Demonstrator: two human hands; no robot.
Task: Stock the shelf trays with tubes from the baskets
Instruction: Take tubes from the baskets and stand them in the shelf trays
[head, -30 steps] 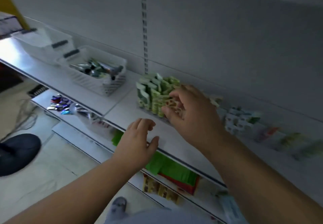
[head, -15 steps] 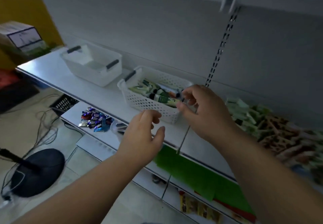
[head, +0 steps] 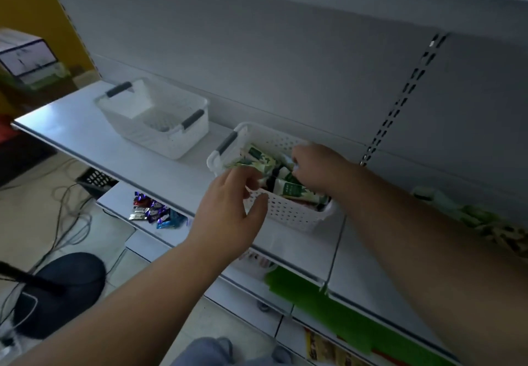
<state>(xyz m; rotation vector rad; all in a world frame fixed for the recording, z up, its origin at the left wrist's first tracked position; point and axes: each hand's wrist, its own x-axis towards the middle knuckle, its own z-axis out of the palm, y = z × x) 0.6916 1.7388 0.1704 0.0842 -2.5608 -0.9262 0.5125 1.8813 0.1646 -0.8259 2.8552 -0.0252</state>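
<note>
**A:** Where are the tubes right now?

**B:** Piled loose in the white perforated basket (head: 288, 208) that stands on the shelf (head: 85, 134), close to its front edge. A second basket (head: 160, 125) stands toward the shelf's left end, well apart, and I see no tubes in it. The stocked trays (head: 497, 222) are off at the right edge, too blurred to read.

**A:** And the hands?

**B:** The left hand (head: 228, 217) is at the near rim, fingers curled over it; its grip seems to pinch the flat end of a pale green tube (head: 251, 162), though the fingertips are partly hidden. The right hand (head: 320, 165) reaches into the basket from above, fingers bent down among the tubes (head: 294, 190). I cannot tell whether its grip has closed on one.

**A:** How would you expect them to handle?

**B:** Light, I'd judge, and soft in the body: squeezable plastic with a glossy skin that could slide between fingers. The dark caps look the stiffest part, the crimped tails flat and thin.

**A:** So where to take hold?

**B:** Around the body near the cap, or several gathered side by side. Pulling by the tail alone risks the tube swinging or snagging its neighbours, since they lie crossed over one another.
</note>
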